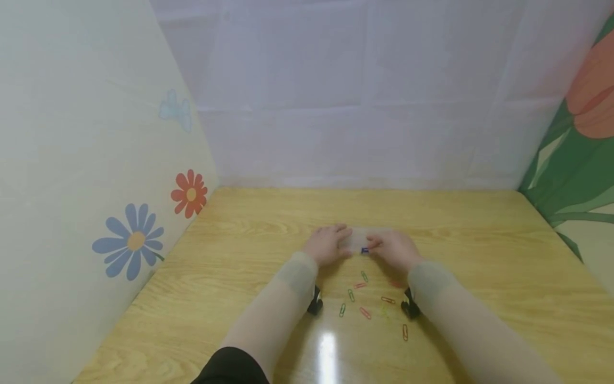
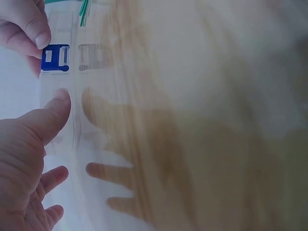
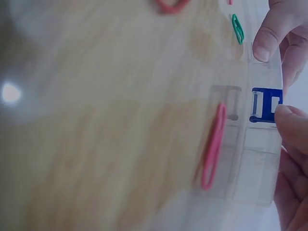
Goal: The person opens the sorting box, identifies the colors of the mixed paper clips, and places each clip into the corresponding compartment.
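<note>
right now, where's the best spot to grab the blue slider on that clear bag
Probably pinch the blue slider across its two flat faces, coming from the bag's sealed top edge, where it sits astride the clear bag. The right hand already pinches there; the left hand steadies the bag beside it.

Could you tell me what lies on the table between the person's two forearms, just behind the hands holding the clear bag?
In the head view, loose paper clips in green, red and orange lie scattered on the wooden table between the forearms, behind the left hand and right hand holding the clear bag.

Surface: light wooden table [image 1: 479, 256].
On it: coloured paper clips [image 1: 365, 312], scattered at 6 o'clock from the table's centre.
</note>
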`<state>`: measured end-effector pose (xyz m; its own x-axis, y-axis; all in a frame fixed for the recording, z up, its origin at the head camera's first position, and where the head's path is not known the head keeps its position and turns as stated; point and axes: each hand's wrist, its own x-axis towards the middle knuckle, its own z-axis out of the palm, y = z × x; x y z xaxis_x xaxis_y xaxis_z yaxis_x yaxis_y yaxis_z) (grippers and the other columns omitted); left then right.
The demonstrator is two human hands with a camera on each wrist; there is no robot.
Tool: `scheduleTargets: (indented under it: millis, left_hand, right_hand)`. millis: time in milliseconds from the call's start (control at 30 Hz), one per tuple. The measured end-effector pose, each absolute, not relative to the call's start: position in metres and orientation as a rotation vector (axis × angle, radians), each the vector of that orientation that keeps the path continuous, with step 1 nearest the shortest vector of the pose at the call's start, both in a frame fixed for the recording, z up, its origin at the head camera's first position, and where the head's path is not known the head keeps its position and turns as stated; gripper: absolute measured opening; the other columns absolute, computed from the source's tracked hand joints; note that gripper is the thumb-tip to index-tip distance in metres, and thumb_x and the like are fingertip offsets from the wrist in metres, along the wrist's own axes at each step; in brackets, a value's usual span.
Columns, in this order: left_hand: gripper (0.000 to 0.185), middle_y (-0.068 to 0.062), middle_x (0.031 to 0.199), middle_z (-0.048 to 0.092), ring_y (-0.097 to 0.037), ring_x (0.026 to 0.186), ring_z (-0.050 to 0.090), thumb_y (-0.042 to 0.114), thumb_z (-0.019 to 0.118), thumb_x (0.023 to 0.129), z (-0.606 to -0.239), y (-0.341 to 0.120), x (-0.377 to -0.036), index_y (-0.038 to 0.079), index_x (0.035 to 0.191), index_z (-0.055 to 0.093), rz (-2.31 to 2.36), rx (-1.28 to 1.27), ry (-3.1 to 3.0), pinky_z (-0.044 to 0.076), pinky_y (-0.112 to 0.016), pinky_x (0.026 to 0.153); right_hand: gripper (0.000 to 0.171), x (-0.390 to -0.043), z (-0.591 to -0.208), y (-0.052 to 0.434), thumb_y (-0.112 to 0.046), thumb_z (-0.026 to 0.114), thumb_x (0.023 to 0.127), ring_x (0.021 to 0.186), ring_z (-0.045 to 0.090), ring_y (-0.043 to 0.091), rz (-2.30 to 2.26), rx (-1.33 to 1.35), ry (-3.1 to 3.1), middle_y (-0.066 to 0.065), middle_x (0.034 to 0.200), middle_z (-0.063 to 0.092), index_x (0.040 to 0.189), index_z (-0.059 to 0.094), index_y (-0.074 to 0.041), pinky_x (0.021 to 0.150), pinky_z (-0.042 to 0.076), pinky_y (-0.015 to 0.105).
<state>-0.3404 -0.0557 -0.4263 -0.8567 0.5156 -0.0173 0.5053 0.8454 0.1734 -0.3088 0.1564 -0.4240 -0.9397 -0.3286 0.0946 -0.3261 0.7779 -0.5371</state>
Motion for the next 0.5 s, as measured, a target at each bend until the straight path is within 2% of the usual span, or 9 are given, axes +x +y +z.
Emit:
scheduleTargets:
  millis: [500]
  left_hand:
    - [0.067, 0.002, 0.154, 0.033, -0.024, 0.137, 0.036, 0.051, 0.060, 0.090, -0.4271, -0.0540, -0.3418, 0.027, 0.148, 0.038, 0.228, 0.768, 2.953, 0.020, -0.048, 0.115]
  right_hand:
    - [0.023, -0.3095, -0.4259, 0.1580, -0.018, 0.068, 0.089, 0.124, 0.051, 0.034, -1.015, -0.399, 2.858, 0.006, 0.131, 0.060, 0.111, 0.071, -0.013, 0.107, 0.032, 0.053]
